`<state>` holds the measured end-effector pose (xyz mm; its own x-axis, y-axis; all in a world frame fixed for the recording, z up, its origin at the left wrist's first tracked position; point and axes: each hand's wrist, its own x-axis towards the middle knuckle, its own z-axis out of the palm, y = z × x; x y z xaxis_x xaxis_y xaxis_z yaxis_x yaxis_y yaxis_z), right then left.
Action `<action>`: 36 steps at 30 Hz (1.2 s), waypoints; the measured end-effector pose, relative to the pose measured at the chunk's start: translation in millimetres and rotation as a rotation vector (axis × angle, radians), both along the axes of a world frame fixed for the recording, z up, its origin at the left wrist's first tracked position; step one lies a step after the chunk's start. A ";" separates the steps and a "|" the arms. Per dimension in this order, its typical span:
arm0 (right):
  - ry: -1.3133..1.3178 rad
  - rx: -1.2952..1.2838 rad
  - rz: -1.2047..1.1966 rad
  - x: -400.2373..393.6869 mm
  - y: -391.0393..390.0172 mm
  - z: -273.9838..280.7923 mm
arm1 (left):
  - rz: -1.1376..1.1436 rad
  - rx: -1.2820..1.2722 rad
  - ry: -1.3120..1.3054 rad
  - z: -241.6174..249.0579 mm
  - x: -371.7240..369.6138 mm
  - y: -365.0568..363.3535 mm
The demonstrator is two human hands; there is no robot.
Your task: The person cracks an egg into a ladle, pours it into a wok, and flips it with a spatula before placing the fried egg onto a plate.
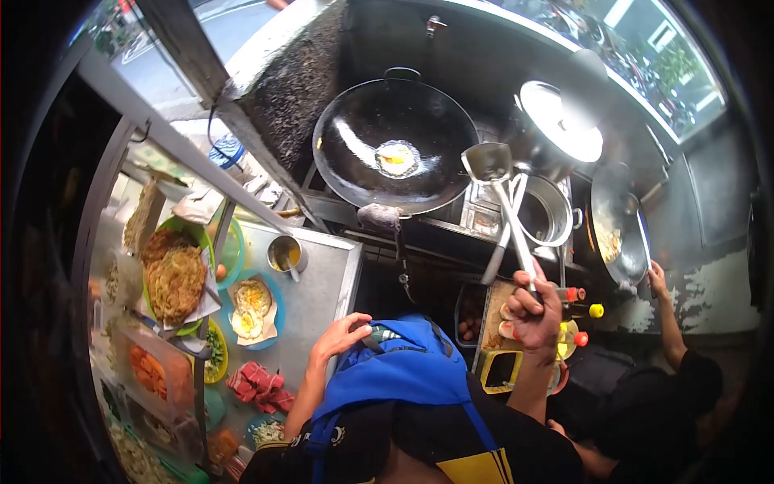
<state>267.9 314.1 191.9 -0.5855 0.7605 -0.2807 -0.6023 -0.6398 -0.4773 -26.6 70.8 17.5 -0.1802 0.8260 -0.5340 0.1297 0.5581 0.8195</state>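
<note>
My right hand (538, 310) is closed round the handle of a long metal wok spatula (488, 163), its blade raised beside the wok's right rim. In the large black wok (355, 133) an egg (397, 159) lies in the middle, white spread round a yellow yolk. With fingers stretched out, my left hand (340, 335) rests at the edge of the blue bag or apron (395, 375) on my front, holding nothing I can see. Near it on the metal counter (322, 258) are a metal mug (285, 256) and a blue plate (270, 337) with fried egg on paper.
At right a co-worker's hand (657, 280) holds a smaller wok (609, 194) with food. A lidded pot (548, 121) and an open pot (556, 214) stand between. Sauce bottles (582, 312) are by my right arm. Left are omelettes (175, 282) and a red cloth (260, 385).
</note>
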 end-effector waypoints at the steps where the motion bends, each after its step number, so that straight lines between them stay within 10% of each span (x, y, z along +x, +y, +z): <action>1: -0.018 0.006 0.061 -14.5 5.1 -7.2 | -0.001 0.001 -0.013 -1.1 0.4 -1.7; 17: -0.837 0.707 0.473 -80.9 41.3 -62.6 | 0.224 0.045 -0.029 -8.1 15.1 -32.5; 36: -1.209 1.346 0.430 -81.7 67.5 -64.1 | 0.229 0.032 -0.051 -9.5 18.4 -31.8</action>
